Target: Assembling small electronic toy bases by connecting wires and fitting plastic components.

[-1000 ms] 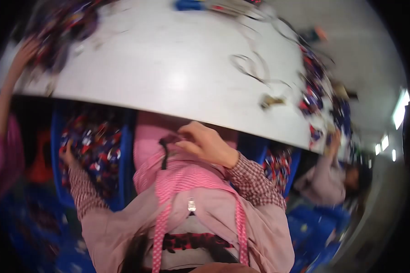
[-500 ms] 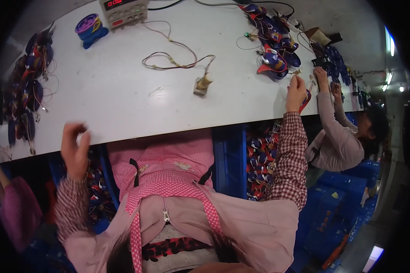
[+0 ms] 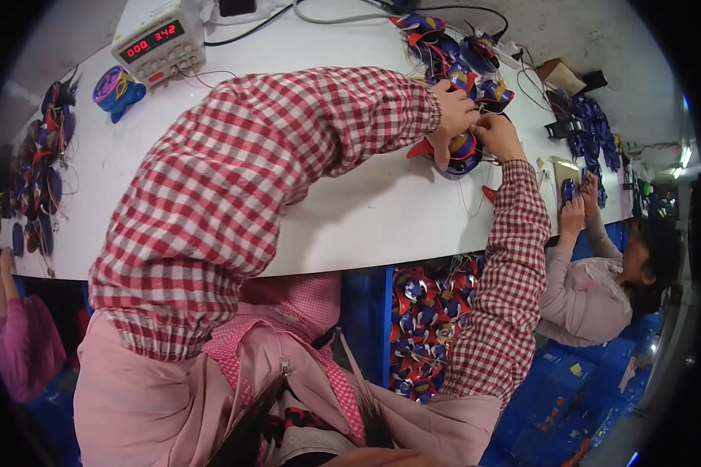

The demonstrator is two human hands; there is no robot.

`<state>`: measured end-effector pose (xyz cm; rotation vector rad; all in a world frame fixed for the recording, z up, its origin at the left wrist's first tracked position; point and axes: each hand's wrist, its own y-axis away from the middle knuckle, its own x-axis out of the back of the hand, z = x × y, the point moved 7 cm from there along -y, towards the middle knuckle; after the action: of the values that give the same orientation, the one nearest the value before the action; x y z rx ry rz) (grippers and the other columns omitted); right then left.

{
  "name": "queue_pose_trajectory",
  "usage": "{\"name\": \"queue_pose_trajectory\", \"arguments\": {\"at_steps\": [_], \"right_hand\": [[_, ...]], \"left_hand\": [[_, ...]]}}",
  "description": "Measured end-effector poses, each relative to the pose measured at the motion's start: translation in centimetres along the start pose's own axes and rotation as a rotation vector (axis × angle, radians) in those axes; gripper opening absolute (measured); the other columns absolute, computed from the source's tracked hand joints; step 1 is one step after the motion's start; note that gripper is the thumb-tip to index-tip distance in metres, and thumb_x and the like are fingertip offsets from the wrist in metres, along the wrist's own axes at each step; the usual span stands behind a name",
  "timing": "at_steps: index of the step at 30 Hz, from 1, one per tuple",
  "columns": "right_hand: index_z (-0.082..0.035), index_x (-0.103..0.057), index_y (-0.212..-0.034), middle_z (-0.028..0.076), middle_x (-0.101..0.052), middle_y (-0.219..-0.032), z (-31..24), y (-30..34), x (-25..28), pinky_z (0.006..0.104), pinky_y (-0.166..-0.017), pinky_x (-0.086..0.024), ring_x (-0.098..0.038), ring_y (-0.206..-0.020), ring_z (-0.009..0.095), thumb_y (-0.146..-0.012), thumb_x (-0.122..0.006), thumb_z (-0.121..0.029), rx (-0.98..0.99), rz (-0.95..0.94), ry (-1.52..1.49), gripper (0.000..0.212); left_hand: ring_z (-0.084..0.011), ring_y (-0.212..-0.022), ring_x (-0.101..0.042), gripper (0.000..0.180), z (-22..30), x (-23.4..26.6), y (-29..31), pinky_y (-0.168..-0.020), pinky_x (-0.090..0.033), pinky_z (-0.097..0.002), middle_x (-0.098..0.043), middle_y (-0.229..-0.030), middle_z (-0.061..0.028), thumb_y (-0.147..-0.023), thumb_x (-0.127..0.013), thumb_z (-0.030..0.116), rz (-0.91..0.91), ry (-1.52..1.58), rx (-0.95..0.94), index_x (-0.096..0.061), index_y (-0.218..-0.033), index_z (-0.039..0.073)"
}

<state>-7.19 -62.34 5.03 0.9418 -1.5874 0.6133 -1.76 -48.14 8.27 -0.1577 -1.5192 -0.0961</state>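
Note:
Both hands meet at a pile of blue-and-red plastic shells (image 3: 436, 50) with thin wires, at the far right of the white table. My left hand (image 3: 453, 117) reaches across, its fingers curled and its thumb stretched down along one blue-and-red shell (image 3: 464, 146). Close beside it, my right hand (image 3: 501, 138) has thumb and fingers pinched together at that shell's edge; what lies in the pinch is too small to make out. Thin wires hang from the shell onto the table. My left sleeve (image 3: 265, 140) covers much of the tabletop.
A power supply with a lit display (image 3: 160, 47) stands far left beside a blue-and-purple spool (image 3: 117, 89). Another heap of shells (image 3: 43, 167) lies at the left. Below the table edge, a blue bin (image 3: 378, 311) holds more shells. A co-worker's hands (image 3: 575, 212) work at the right.
My left hand has crossed from the table's left front edge to the shells at the right. My right hand has joined it there. The wired block mid-table is now hidden.

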Motion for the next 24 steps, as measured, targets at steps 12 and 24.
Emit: {"name": "queue_pose_trajectory", "arguments": {"at_steps": [12,24], "right_hand": [[0.001,-0.057,-0.110,0.020,-0.064,-0.097,0.2,2.8,-1.9,0.0352,-0.078,-0.048,-0.063,-0.084,0.030,-0.067,-0.073,-0.024,-0.008,-0.136,-0.138,0.053],[0.004,-0.048,-0.118,0.020,-0.062,-0.093,-4.4,10.4,-0.2,0.0368,-0.074,-0.048,-0.062,-0.082,0.029,-0.067,-0.076,-0.027,-0.037,0.620,0.120,0.066]], "left_hand": [[-0.0238,-0.104,-0.046,0.070,3.1,2.0,4.5,-0.086,-0.035,-0.0413,-0.052,-0.106,-0.0084,-0.053,-0.073,0.040,-0.010,-0.128,-0.074,-0.053,-0.110,0.005],[-0.0245,-0.098,-0.047,0.065,11.8,4.1,15.5,-0.082,-0.036,-0.0401,-0.052,-0.100,-0.0090,-0.052,-0.073,0.041,-0.094,-0.026,-0.109,-0.054,-0.103,0.004]]}}
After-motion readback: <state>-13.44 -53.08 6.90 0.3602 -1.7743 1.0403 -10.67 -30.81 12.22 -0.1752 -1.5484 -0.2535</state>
